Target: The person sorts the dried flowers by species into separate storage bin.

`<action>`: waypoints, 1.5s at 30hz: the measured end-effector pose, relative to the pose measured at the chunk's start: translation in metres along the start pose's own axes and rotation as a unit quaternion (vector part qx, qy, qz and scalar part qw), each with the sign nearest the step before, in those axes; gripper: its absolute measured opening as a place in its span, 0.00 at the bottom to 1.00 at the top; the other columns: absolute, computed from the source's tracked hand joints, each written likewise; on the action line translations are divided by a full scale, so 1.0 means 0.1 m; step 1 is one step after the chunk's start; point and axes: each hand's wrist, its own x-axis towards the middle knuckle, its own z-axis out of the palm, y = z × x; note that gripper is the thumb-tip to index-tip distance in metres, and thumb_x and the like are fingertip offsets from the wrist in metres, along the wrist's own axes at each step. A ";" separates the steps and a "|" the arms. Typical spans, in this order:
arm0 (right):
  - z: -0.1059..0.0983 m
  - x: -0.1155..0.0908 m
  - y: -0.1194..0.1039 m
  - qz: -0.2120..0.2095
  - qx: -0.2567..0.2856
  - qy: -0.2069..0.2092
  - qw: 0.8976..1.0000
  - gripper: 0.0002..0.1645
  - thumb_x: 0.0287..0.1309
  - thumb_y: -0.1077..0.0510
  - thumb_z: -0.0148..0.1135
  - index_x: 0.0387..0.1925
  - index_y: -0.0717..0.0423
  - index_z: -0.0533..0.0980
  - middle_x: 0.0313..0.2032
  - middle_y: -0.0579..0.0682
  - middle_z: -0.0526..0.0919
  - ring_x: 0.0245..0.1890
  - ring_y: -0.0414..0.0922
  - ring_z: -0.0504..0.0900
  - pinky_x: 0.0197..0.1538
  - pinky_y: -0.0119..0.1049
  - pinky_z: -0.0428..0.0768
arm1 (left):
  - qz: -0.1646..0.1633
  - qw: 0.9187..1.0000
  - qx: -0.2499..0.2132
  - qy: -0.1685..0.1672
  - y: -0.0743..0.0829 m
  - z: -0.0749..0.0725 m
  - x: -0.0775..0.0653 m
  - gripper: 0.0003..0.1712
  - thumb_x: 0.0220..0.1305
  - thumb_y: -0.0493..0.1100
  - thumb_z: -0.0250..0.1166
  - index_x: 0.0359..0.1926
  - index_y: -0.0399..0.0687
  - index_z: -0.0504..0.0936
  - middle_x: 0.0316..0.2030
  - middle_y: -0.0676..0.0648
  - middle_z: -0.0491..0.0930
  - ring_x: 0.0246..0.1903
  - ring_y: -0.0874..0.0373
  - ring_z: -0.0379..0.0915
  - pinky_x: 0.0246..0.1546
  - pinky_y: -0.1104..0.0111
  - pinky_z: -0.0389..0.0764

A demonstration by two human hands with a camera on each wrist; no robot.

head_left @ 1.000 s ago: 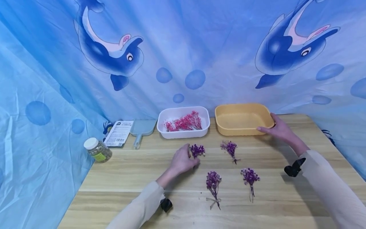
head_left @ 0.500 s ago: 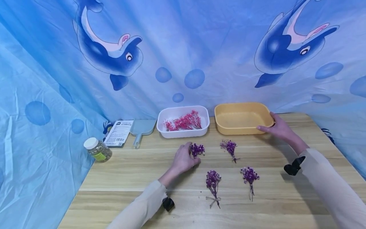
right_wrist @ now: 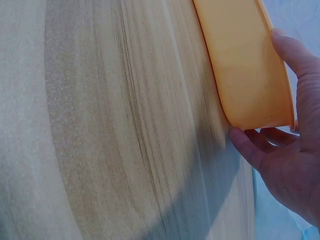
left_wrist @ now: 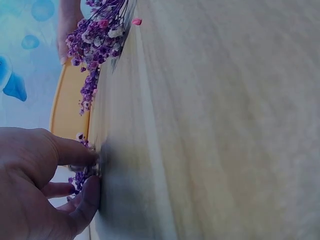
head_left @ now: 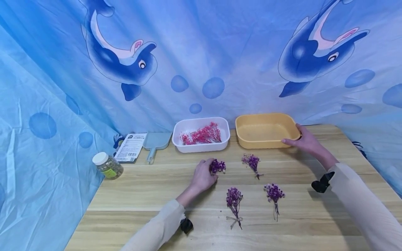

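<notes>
My left hand pinches a small bunch of purple dried flowers low over the table; in the left wrist view, thumb and fingers close round its stems, which they mostly hide. Three more purple bunches lie apart on the wood: one behind to the right, a twine-tied bunch in front, and another bunch at the front right. At the back right, my right hand holds the right end of a yellow plastic bin, thumb at its rim and fingers round the corner, as the right wrist view also shows.
A white bin with pink dried flowers stands left of the yellow one. Further left lie a pale blue dustpan and a printed packet. A white-lidded jar stands at the left edge. A blue dolphin curtain hangs behind.
My left hand has shifted slightly to the right and closed on the stems of the purple bunch. The right hand and the yellow bin stay where they were.
</notes>
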 end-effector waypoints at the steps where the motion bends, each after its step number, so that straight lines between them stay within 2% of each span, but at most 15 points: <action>1: 0.00 0.00 0.00 0.000 0.000 0.000 1.000 0.69 0.59 0.41 0.70 0.74 0.74 0.34 0.66 0.83 0.53 0.64 0.75 0.60 0.65 0.67 0.59 | 0.003 1.000 -0.004 -0.003 0.00 -0.01 0.01 0.41 0.48 0.31 0.75 0.66 0.35 0.72 0.50 0.34 0.77 0.45 0.43 0.76 0.51 0.52 0.80; 5: -0.01 -0.01 -0.01 0.003 -0.005 -0.003 1.000 0.70 0.59 0.40 0.69 0.74 0.74 0.33 0.67 0.83 0.51 0.64 0.76 0.59 0.65 0.67 0.59 | 0.014 1.000 -0.019 -0.008 -0.01 -0.03 0.03 0.38 0.48 0.28 0.73 0.64 0.34 0.74 0.50 0.34 0.79 0.47 0.42 0.76 0.53 0.52 0.78; 9: -0.02 -0.01 -0.02 0.008 -0.004 -0.006 1.000 0.71 0.59 0.39 0.69 0.74 0.73 0.32 0.67 0.84 0.50 0.64 0.76 0.58 0.65 0.67 0.59 | 0.031 0.997 -0.070 -0.005 -0.07 -0.03 0.05 0.34 0.48 0.27 0.73 0.60 0.34 0.77 0.43 0.38 0.81 0.35 0.52 0.77 0.41 0.63 0.83; 12: -0.02 -0.02 -0.03 0.010 0.001 -0.006 1.000 0.71 0.59 0.39 0.70 0.74 0.73 0.32 0.67 0.83 0.51 0.64 0.75 0.59 0.65 0.66 0.60 | 0.042 0.991 -0.125 -0.008 -0.09 -0.01 0.07 0.33 0.48 0.26 0.72 0.59 0.34 0.78 0.37 0.43 0.80 0.29 0.59 0.74 0.32 0.71 0.81; 14: -0.02 -0.03 -0.04 0.010 0.000 -0.005 1.000 0.71 0.59 0.39 0.70 0.74 0.73 0.32 0.67 0.83 0.52 0.64 0.75 0.60 0.65 0.66 0.61 | 0.040 0.986 -0.161 -0.016 -0.08 -0.01 0.09 0.33 0.49 0.25 0.72 0.60 0.35 0.78 0.34 0.46 0.79 0.29 0.60 0.75 0.32 0.72 0.81; 17: -0.02 -0.03 -0.05 0.009 0.006 -0.005 1.000 0.71 0.59 0.39 0.70 0.75 0.72 0.33 0.67 0.82 0.52 0.64 0.74 0.61 0.65 0.66 0.61 | 0.029 0.978 -0.205 -0.036 -0.03 -0.04 0.13 0.34 0.52 0.26 0.72 0.62 0.38 0.77 0.36 0.48 0.79 0.32 0.59 0.75 0.34 0.71 0.82; 20: -0.02 -0.03 -0.04 0.010 0.006 -0.008 1.000 0.71 0.59 0.40 0.70 0.75 0.72 0.32 0.67 0.82 0.51 0.64 0.74 0.60 0.65 0.66 0.61 | 0.027 0.971 -0.231 -0.055 0.04 -0.10 0.19 0.34 0.53 0.27 0.72 0.64 0.40 0.76 0.38 0.47 0.79 0.34 0.56 0.76 0.33 0.69 0.83; 23: -0.02 -0.03 -0.04 0.013 0.007 -0.009 1.000 0.71 0.59 0.39 0.70 0.75 0.72 0.32 0.68 0.82 0.51 0.64 0.74 0.60 0.65 0.65 0.61 | 0.038 0.967 -0.241 -0.067 0.11 -0.16 0.26 0.34 0.55 0.28 0.72 0.64 0.39 0.76 0.40 0.46 0.79 0.37 0.54 0.77 0.36 0.68 0.83; 26: -0.02 -0.03 -0.04 0.009 0.007 -0.007 1.000 0.71 0.59 0.40 0.70 0.74 0.73 0.33 0.67 0.82 0.52 0.63 0.74 0.61 0.65 0.65 0.62 | 0.049 0.963 -0.254 -0.075 0.19 -0.20 0.35 0.34 0.56 0.28 0.71 0.65 0.39 0.75 0.43 0.45 0.79 0.40 0.54 0.77 0.42 0.68 0.81; 30: -0.01 -0.03 -0.05 0.006 0.007 -0.001 1.000 0.70 0.58 0.40 0.71 0.75 0.73 0.34 0.67 0.82 0.53 0.64 0.74 0.61 0.65 0.65 0.62 | 0.058 0.955 -0.277 -0.085 0.31 -0.23 0.50 0.34 0.56 0.28 0.71 0.65 0.42 0.76 0.45 0.46 0.79 0.41 0.54 0.76 0.45 0.67 0.81; 36: 0.00 -0.03 -0.03 0.008 -0.002 0.005 1.000 0.70 0.58 0.41 0.71 0.74 0.74 0.35 0.68 0.82 0.52 0.65 0.74 0.60 0.66 0.65 0.61 | 0.109 0.950 -0.276 -0.096 0.50 -0.23 0.75 0.33 0.57 0.28 0.71 0.64 0.40 0.76 0.45 0.45 0.79 0.41 0.54 0.77 0.44 0.68 0.81; 39: 0.00 -0.02 -0.02 0.007 -0.003 0.005 1.000 0.70 0.58 0.41 0.71 0.74 0.74 0.36 0.67 0.82 0.53 0.64 0.74 0.61 0.66 0.64 0.62 | 0.125 0.951 -0.264 -0.097 0.60 -0.23 0.87 0.32 0.58 0.29 0.71 0.65 0.39 0.75 0.46 0.44 0.79 0.42 0.52 0.78 0.45 0.68 0.81; 41: 0.00 -0.02 -0.02 0.005 -0.001 0.004 1.000 0.69 0.58 0.42 0.71 0.74 0.75 0.36 0.67 0.82 0.53 0.64 0.74 0.61 0.66 0.64 0.62 | 0.130 0.955 -0.250 -0.092 0.67 -0.23 0.96 0.32 0.58 0.29 0.70 0.65 0.40 0.75 0.46 0.43 0.80 0.42 0.52 0.78 0.44 0.69 0.81; 45: 0.00 -0.01 -0.02 0.005 0.003 0.007 1.000 0.69 0.58 0.42 0.72 0.74 0.74 0.36 0.67 0.81 0.54 0.64 0.73 0.61 0.66 0.64 0.62 | 0.117 0.965 -0.219 -0.083 0.80 -0.21 1.11 0.32 0.59 0.32 0.71 0.65 0.45 0.76 0.46 0.46 0.81 0.42 0.54 0.78 0.42 0.70 0.81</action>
